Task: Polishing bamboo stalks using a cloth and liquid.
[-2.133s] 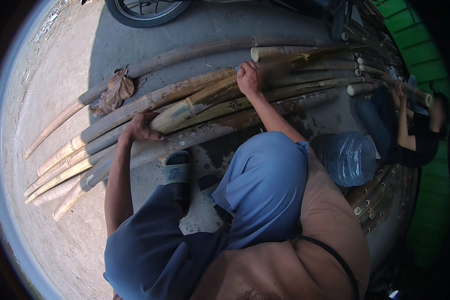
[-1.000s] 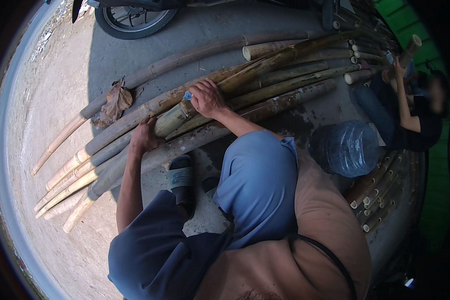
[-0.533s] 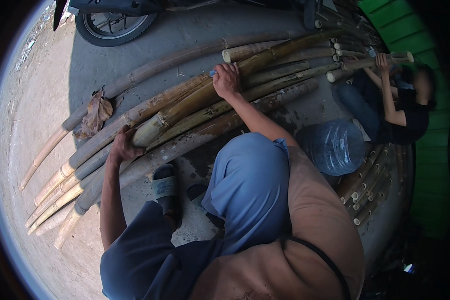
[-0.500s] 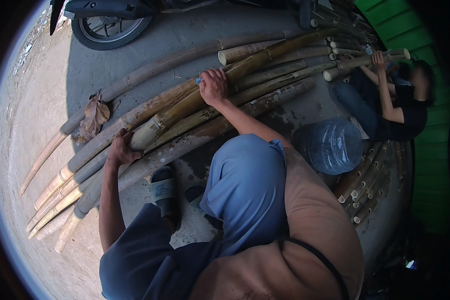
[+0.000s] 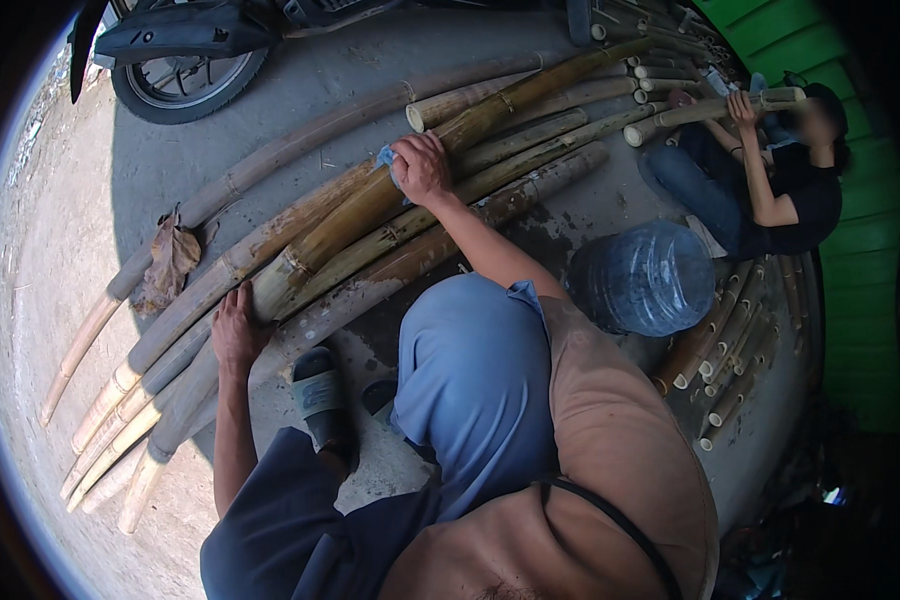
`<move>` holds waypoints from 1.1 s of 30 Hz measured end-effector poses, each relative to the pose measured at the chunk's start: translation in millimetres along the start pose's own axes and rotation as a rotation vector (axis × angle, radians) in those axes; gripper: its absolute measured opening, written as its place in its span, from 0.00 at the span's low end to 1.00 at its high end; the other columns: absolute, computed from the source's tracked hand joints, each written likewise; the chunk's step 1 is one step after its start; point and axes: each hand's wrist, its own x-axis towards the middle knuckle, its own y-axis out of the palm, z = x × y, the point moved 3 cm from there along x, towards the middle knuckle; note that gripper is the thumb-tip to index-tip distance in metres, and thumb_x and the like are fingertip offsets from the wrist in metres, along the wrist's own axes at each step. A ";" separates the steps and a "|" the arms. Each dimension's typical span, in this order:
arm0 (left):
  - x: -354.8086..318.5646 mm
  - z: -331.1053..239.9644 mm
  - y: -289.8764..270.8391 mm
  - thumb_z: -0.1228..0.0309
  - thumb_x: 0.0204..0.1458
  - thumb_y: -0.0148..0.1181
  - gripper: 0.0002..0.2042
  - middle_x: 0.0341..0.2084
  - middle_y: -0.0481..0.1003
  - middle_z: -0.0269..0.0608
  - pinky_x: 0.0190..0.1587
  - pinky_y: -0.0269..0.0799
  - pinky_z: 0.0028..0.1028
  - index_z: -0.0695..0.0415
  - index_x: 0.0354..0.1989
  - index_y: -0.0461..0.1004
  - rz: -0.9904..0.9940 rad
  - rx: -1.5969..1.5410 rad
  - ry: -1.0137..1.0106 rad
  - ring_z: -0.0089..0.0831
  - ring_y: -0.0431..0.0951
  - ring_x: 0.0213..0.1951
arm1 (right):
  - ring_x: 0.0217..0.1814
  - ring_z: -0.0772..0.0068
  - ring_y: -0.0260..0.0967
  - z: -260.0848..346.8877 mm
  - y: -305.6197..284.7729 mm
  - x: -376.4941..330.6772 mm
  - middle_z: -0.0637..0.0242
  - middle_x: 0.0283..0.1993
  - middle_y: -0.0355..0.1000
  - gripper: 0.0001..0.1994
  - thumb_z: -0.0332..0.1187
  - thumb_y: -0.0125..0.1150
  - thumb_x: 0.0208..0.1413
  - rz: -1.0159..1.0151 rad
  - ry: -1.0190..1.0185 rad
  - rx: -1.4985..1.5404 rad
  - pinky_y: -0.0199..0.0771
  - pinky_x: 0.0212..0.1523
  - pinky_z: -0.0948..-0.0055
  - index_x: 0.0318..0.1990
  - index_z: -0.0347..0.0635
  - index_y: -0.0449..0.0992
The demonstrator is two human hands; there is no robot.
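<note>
A thick olive-brown bamboo pole (image 5: 355, 222) lies slantwise over several other poles, its paler end toward me on the left. My left hand (image 5: 238, 330) is at that near end, with its fingers curled over the bamboo and the underside of the grip hidden. Farther up the same pole, my right hand (image 5: 422, 168) is closed over the top, pressing a scrap of light-blue cloth (image 5: 386, 157) against it. Most of the cloth is hidden under the fingers. A dry brown leaf (image 5: 173, 255) rests on a greyish pole (image 5: 270, 172) beyond my left hand.
A clear plastic water jug (image 5: 642, 278) stands right of my knee. Behind it sits another person (image 5: 770, 200) holding a bamboo length (image 5: 710, 112). Short cut bamboo pieces (image 5: 730, 340) lie at right. A motorcycle wheel (image 5: 185, 85) is at far left, a green corrugated wall (image 5: 870, 280) at right.
My left hand has shifted slightly, its fingers now higher over the pole's end. My right hand stays on the pole, with more blue cloth showing. The whole view has shifted a little.
</note>
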 end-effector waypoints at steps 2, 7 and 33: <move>0.7 4.3 1.2 0.63 0.39 0.82 0.45 0.55 0.77 0.49 0.59 0.75 0.47 0.55 0.69 0.67 0.022 -0.014 -0.001 0.51 0.78 0.59 | 0.55 0.49 0.75 -58.9 -29.6 10.7 0.59 0.46 0.79 0.10 0.34 0.59 0.59 -0.062 0.000 -0.162 0.65 0.68 0.43 0.45 0.45 0.81; 5.8 1.4 0.1 0.65 0.37 0.81 0.44 0.54 0.78 0.49 0.60 0.76 0.47 0.55 0.68 0.68 0.035 -0.047 0.024 0.52 0.78 0.59 | 0.54 0.48 0.73 -38.3 -20.7 8.4 0.58 0.45 0.77 0.07 0.33 0.61 0.56 -0.166 -0.013 -0.243 0.66 0.65 0.44 0.40 0.44 0.79; 15.6 23.4 0.6 0.61 0.35 0.80 0.43 0.55 0.79 0.54 0.59 0.78 0.47 0.56 0.66 0.71 0.201 -0.140 0.024 0.55 0.80 0.57 | 0.49 0.43 0.73 75.1 31.8 -20.2 0.55 0.39 0.75 0.04 0.29 0.58 0.53 -0.111 -0.103 -0.004 0.71 0.61 0.42 0.35 0.42 0.75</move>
